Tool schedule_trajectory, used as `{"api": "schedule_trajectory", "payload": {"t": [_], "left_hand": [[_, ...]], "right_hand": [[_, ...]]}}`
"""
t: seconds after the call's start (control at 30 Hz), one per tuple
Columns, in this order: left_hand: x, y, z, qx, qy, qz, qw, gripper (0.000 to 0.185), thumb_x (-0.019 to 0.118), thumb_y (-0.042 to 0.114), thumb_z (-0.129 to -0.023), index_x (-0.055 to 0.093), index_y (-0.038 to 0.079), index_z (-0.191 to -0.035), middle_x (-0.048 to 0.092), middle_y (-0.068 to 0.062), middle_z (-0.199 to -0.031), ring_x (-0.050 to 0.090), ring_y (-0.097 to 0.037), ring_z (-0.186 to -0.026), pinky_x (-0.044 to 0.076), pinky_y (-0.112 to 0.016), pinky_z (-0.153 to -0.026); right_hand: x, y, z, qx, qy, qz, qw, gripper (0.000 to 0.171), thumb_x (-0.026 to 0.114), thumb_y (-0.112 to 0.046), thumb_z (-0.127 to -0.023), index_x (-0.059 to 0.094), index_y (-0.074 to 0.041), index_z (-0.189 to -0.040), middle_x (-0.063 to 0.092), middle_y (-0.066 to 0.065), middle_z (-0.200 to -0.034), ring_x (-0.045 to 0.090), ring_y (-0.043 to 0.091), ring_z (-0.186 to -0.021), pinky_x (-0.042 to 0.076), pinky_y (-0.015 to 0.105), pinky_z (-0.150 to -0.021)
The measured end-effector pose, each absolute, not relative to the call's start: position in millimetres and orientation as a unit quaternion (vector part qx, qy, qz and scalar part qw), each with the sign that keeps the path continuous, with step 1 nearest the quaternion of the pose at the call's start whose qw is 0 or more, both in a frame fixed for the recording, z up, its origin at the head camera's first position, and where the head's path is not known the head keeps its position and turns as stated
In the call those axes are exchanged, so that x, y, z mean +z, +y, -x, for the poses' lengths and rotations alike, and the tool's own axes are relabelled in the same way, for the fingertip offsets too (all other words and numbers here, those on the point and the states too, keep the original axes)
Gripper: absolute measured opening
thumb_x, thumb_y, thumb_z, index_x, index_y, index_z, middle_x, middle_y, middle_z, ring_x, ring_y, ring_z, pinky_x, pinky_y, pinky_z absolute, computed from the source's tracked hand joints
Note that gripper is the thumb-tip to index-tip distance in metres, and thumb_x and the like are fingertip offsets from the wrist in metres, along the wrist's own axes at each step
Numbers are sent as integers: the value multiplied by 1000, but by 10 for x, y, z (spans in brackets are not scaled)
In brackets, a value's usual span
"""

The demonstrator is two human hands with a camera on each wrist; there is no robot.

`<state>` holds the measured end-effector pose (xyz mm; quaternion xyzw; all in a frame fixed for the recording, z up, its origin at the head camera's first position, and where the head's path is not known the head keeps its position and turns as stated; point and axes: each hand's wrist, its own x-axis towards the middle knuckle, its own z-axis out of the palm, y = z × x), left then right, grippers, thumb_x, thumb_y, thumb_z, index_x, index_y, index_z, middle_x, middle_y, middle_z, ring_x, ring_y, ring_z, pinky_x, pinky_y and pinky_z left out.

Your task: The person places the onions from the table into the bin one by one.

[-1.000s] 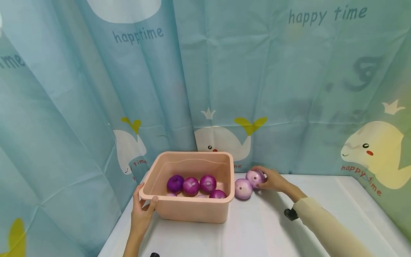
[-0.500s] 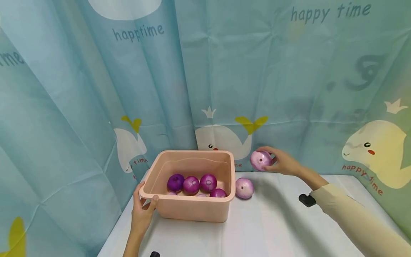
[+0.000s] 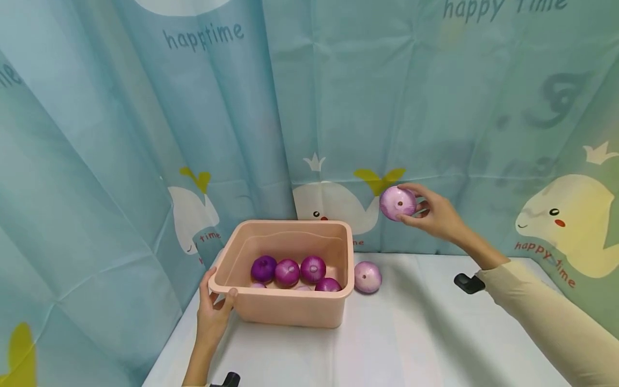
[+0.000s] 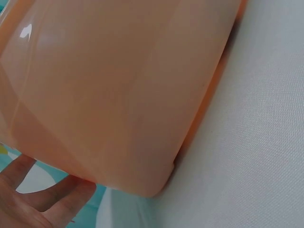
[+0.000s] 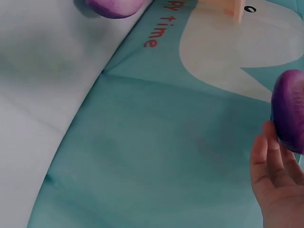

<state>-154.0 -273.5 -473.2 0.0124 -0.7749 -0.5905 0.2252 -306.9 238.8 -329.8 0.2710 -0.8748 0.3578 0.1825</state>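
My right hand [image 3: 435, 213] grips a pale purple onion [image 3: 397, 203] by its side, raised above the table in front of the curtain. In the right wrist view that onion [image 5: 289, 111] is cut off by the frame edge. My left hand [image 3: 213, 314] holds the near left corner of a pink plastic bin [image 3: 285, 309], thumb over the rim. The left wrist view shows the bin's outer wall [image 4: 109, 95] with fingertips against it. Inside the bin lie several purple onions [image 3: 287, 272], some partly hidden by the near wall.
One more pale onion [image 3: 368, 277] sits on the white table [image 3: 387, 344], close beside the bin's right wall. A blue whale-print curtain [image 3: 338, 107] hangs behind and to both sides. Black wrist devices [image 3: 469, 283] stick out near the sleeves.
My right hand has lifted the onion off the table, up and slightly to the right, away from the other pale onion. The left hand keeps its hold on the bin.
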Motion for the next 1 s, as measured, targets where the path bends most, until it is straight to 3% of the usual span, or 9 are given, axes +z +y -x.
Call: {"api": "schedule_trajectory", "payload": {"t": [0.43, 0.63, 0.73, 0.83, 1.0], "left_hand": [[-4720, -2731, 1571, -589, -776, -9, 225, 75, 63, 11, -101, 21, 23, -163, 28, -12, -163, 43, -42, -139, 49, -9, -84], [-4723, -2720, 1565, -594, -774, -11, 219, 75, 62, 11, -102, 20, 24, -163, 27, -13, -163, 44, -42, -137, 51, -11, -80], [-4719, -2707, 1566, -595, -773, -12, 220, 75, 62, 10, -102, 21, 24, -163, 29, -11, -163, 46, -34, -136, 51, -11, -82], [-4712, -2700, 1562, -594, -775, -15, 217, 74, 62, 9, -102, 21, 24, -163, 30, -11, -163, 48, -18, -132, 51, -11, -83], [-4701, -2717, 1531, -598, -774, -21, 207, 74, 61, 11, -103, 20, 25, -163, 30, -15, -162, 54, 3, -113, 55, -15, -79]], "right_hand": [[-3230, 2324, 3077, 361, -880, -261, 166, 68, 87, -22, -85, 55, -19, -145, 66, 14, -120, 72, 21, -85, 56, 19, -71], [-3169, 2158, 3144, 348, -879, -294, 143, 67, 87, -25, -84, 57, -20, -144, 66, 12, -122, 72, 19, -86, 58, 28, -73], [-3108, 2033, 3181, 340, -878, -315, 120, 66, 88, -24, -83, 58, -22, -142, 65, 12, -122, 73, 19, -86, 59, 34, -74], [-3027, 1866, 3204, 325, -881, -330, 93, 66, 88, -23, -83, 58, -23, -141, 64, 11, -123, 72, 19, -87, 59, 37, -75], [-2921, 1516, 3242, 321, -874, -363, 42, 67, 88, -21, -83, 57, -22, -142, 64, 10, -123, 70, 19, -85, 61, 38, -76]]}}
